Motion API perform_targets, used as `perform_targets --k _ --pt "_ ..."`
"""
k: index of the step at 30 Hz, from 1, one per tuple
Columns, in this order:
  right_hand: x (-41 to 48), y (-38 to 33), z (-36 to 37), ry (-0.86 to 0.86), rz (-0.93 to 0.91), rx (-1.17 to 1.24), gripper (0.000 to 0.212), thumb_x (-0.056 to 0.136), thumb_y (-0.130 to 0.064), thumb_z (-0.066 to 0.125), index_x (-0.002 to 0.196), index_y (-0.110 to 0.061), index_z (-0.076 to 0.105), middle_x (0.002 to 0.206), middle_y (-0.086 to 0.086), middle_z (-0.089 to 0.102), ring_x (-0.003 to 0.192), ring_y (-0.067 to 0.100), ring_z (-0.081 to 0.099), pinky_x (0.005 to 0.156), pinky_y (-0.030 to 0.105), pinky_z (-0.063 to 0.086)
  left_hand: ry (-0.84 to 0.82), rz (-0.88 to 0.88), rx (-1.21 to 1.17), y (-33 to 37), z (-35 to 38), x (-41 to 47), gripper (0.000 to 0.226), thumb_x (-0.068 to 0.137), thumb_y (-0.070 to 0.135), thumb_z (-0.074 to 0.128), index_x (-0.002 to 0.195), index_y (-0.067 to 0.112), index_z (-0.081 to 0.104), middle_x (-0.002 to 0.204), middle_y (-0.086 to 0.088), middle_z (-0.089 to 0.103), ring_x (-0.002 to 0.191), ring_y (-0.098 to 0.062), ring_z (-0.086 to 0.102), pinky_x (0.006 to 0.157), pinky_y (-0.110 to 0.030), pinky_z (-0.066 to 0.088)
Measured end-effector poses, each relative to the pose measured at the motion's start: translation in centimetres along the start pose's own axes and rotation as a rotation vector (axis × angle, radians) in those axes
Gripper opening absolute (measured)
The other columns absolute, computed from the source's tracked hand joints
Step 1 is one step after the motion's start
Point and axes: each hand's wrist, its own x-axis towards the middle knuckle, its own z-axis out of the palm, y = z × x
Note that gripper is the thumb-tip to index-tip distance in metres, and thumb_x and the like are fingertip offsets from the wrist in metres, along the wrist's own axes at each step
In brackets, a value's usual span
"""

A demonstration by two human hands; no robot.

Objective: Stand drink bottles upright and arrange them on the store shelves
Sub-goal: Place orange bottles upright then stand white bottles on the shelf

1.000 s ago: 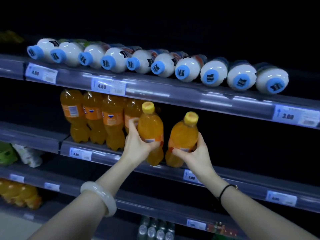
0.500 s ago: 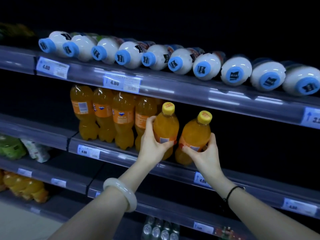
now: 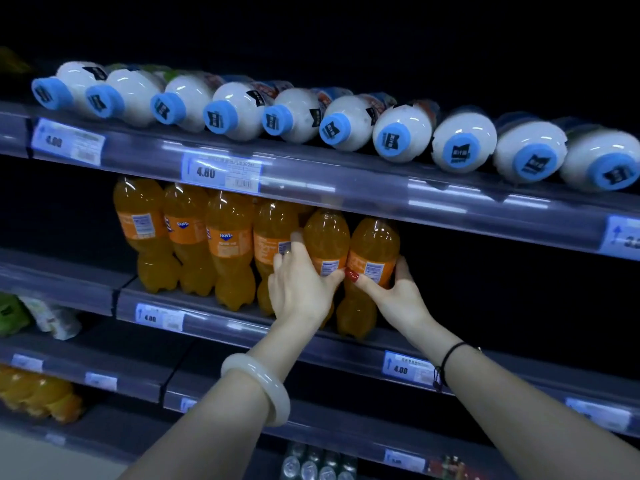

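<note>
Bottles [image 3: 327,244] upright on dim shelf [image 3: 242,327]

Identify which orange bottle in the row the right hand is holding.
The rightmost orange bottle, at the row's end: the right hand wraps it; the left hand holds its neighbour.

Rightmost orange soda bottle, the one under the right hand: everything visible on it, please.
The rightmost orange soda bottle is clear plastic filled with orange liquid, with a waisted lower body and an orange label carrying a white barcode panel. It stands upright at the right end of the row on the middle shelf, its cap hidden behind the upper shelf's rail. The right hand grips it at the label; it is pressed against the neighbouring bottle.
</note>
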Motion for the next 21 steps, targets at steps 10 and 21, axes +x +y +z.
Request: perform_targets --k 10,21 --pt "-1.1 -0.7 -0.9 -0.058 0.003 -0.078 0.063 0.079 -0.023 0.077 0.131 -0.018 0.043 0.115 -0.003 0.060 0.110 0.014 0.059 0.088 0.024 0.048 0.088 0.023 0.238 1.1 -0.8 -0.2 0.085 0.068 0.047 0.079 0.130 0.009 0.035 0.125 -0.008 0.054 0.117 -0.025 0.054 0.076 -0.035 0.052" --pt "-6.9 -4.0 -5.4 -0.184 -0.233 -0.500 0.053 0.090 -0.027 0.061 0.139 -0.026 0.041 0.140 -0.006 0.048 0.125 0.007 0.045 0.099 0.018 0.037 -0.009 0.005 0.250 0.9 -1.4 -0.7 0.050 0.083 0.030 0.070 0.120 0.011 0.043 0.116 -0.011 0.057 0.107 -0.029 0.058 0.070 -0.038 0.052"
